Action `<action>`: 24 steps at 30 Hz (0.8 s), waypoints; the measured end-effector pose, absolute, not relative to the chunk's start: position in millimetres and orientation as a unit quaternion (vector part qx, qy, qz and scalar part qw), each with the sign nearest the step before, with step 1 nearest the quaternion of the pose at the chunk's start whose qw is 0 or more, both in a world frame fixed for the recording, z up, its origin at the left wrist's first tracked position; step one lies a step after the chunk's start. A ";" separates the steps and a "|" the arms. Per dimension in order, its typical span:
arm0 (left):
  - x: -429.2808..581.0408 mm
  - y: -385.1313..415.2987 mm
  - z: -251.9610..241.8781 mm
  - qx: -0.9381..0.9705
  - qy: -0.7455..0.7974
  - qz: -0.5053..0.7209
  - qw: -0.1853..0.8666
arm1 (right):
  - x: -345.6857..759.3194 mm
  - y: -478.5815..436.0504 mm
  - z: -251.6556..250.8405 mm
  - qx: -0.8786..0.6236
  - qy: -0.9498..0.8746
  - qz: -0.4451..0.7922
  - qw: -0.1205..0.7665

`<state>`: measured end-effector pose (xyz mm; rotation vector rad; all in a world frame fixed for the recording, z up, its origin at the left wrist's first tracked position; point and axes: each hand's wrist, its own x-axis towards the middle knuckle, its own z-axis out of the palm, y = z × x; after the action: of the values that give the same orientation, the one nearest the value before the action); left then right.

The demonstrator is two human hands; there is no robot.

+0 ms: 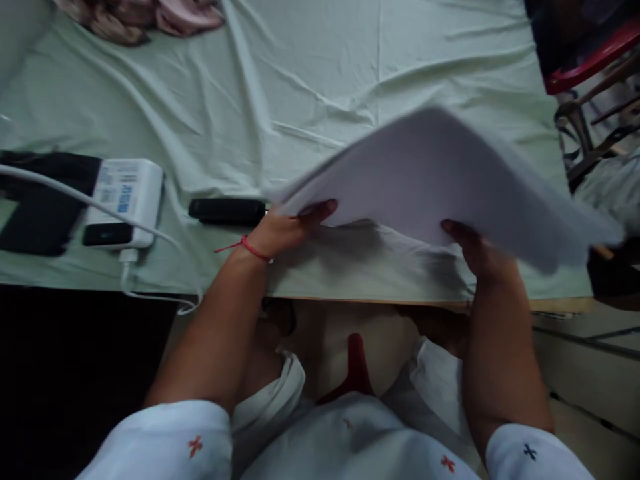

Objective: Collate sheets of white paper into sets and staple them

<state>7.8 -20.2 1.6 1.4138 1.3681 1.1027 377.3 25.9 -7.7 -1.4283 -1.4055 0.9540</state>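
A stack of white paper sheets (415, 173) bends upward in the middle, held above the cloth-covered table. My left hand (295, 223) grips its near left part, thumb on top and the other fingers hidden underneath. On the right, my right hand (480, 250) clasps the near edge the same way, its thumb pressed on the upper sheet. The far right corner of the stack is blurred. Close to my left wrist lies a dark oblong case (227, 211).
A white power bank (145, 193) with a white cable (165, 237) lies at the left beside a black pouch (45, 213). Crumpled pinkish cloth (150, 17) sits at the back left. The pale green tablecloth (320, 60) is wrinkled. A red chair (595, 60) stands at the right.
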 end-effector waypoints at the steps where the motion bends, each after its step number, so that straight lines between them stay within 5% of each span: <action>1: 9.4 -22.4 1.0 0.555 0.555 0.450 0.427 | 375.7 25.0 -6.9 -0.571 -0.557 0.395 0.456; 9: 19.1 -33.6 1.8 0.457 0.510 0.461 0.564 | 364.0 24.8 -1.1 -0.516 -0.463 0.454 0.560; 18: 25.8 -40.1 16.4 0.347 0.412 0.416 0.733 | 359.3 28.4 -1.2 -0.502 -0.393 0.378 0.671; 24: 21.4 -37.8 14.6 0.381 0.444 0.356 0.729 | 363.2 29.3 -2.9 -0.498 -0.410 0.375 0.665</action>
<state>21.4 -37.8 14.6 0.8398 0.9786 0.7834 363.2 29.3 -2.9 -1.1253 -0.9257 0.8478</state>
